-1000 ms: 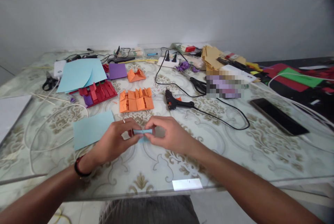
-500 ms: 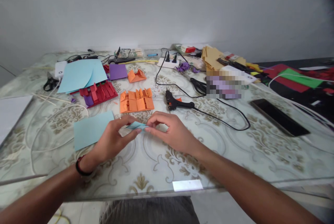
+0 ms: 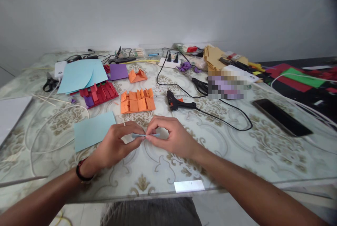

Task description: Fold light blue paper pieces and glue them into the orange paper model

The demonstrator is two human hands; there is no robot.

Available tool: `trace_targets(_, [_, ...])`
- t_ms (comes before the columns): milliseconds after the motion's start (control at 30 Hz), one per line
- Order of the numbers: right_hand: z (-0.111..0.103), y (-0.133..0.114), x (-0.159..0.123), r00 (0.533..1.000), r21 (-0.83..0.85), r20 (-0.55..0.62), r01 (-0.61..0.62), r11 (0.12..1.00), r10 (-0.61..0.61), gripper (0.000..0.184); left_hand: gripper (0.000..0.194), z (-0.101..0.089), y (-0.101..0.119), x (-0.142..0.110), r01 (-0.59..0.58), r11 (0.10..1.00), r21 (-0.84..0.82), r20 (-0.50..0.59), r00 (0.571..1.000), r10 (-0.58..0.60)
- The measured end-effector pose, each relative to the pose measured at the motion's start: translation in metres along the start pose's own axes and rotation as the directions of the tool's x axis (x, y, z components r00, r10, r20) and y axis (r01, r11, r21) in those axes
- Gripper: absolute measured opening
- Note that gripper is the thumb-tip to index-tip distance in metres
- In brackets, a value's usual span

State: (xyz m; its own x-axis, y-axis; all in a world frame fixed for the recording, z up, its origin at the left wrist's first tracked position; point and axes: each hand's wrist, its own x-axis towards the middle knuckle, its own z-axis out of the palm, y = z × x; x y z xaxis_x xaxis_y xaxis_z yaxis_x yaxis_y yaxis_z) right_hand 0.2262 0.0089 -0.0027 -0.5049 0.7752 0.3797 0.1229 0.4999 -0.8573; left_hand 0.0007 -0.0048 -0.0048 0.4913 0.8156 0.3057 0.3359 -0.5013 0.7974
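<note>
A small folded light-blue paper piece (image 3: pixel 145 135) is pinched between both hands, just above the patterned glass table (image 3: pixel 237 155). My left hand (image 3: pixel 117 145), with a ring and a dark wristband, grips its left end with curled fingers. My right hand (image 3: pixel 171 136) pinches its right end between thumb and fingers. The paper lies nearly flat and edge-on. A loose light-blue sheet (image 3: pixel 93 130) lies to the left of my left hand.
Behind the hands sit folded orange paper pieces (image 3: pixel 137 101), red and purple folded pieces (image 3: pixel 98 93), a black glue gun (image 3: pixel 179 104) with its cord, larger blue sheets (image 3: pixel 80 74), scissors (image 3: pixel 50 82), a power strip (image 3: pixel 170 63) and a phone (image 3: pixel 281 117) at right.
The blue paper piece was turned from tilted to flat and edge-on. Both hands closed in again and shifted slightly toward me.
</note>
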Motion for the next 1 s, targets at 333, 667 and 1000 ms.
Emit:
trace_targets(333, [-0.001,-0.003,0.0,1.0,0.022,-0.011,0.023,0.999,-0.023,0.006,0.009,0.0,0.005,-0.002,-0.063,0.998,0.024,-0.031,0.998,0.064])
trace_targets(667, [0.003,-0.002,0.001,1.0,0.026,0.012,0.004,1.0,-0.004,0.009,0.007,-0.001,0.011,-0.002,-0.113,0.992,0.049,-0.016,0.993,0.113])
trace_targets(1000, [-0.006,0.002,0.003,1.0,0.02,0.009,-0.011,1.0,0.011,0.009,0.009,-0.006,0.006,0.002,-0.108,0.994,0.022,-0.057,0.992,0.109])
